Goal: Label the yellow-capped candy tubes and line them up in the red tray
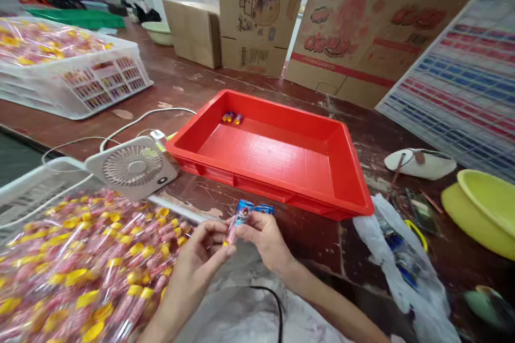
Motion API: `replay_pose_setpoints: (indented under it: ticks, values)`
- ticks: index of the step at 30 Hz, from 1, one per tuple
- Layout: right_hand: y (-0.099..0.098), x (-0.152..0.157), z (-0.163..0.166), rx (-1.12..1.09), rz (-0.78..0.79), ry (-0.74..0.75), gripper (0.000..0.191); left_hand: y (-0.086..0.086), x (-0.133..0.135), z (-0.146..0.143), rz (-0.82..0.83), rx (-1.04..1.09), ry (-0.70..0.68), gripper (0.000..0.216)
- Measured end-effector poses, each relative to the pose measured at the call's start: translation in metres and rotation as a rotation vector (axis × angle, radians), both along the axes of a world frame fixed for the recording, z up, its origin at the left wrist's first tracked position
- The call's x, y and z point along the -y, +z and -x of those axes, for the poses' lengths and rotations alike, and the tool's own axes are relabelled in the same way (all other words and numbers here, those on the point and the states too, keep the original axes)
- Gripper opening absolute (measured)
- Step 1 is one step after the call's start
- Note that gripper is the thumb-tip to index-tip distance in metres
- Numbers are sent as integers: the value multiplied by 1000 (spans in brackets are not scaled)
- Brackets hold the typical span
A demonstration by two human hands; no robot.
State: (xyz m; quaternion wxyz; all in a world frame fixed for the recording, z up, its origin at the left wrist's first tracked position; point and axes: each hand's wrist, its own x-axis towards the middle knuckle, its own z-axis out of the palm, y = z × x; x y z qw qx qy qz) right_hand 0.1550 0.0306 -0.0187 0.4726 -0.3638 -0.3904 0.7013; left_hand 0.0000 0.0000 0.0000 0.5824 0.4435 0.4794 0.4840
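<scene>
Just in front of the red tray, both of my hands pinch one small candy tube (238, 225) with a blue printed wrapper on its upper part. Pink shows at its lower end, with a bit of yellow at the tip. My left hand (205, 254) grips the lower end between thumb and fingers. On the wrapper side, my right hand (267, 238) has its thumb and fingers closed. More blue wrappers (264, 208) show just behind my right fingers; whether they are held or lie on the table, I cannot tell. A few finished-looking blue and yellow tubes (238, 118) lie in the tray's far left corner.
The red tray (265, 192) stands ahead on the brown table. Left are a crate of pink, yellow-capped tubes (92, 273), a white fan (134, 167) with cables, and another full white crate (76, 99). Right are a plastic bag (422, 284) and yellow bowls (475, 220). Cardboard boxes (253, 21) stand behind.
</scene>
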Motion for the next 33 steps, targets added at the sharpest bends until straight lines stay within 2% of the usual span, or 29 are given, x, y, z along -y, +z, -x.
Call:
replay_pose_setpoints:
  ticks: [5, 7, 12, 19, 33]
  values:
    - [1, -1, -2, -21, 16, -16, 26, 1, 1, 3, 44, 57, -41, 42]
    - [0, -1, -1, -51, 27, -33, 26, -4, 1, 5, 85, 65, -30, 39]
    - [-5, 2, 6, -88, 52, -62, 24, -17, -1, 1, 155, 123, 151, 25]
    - [-3, 3, 19, -136, 88, -83, 27, -12, -4, -6, 195, 219, 298, 24]
    - [-7, 1, 25, -125, 117, -94, 27, -15, -5, -8, 197, 252, 360, 25]
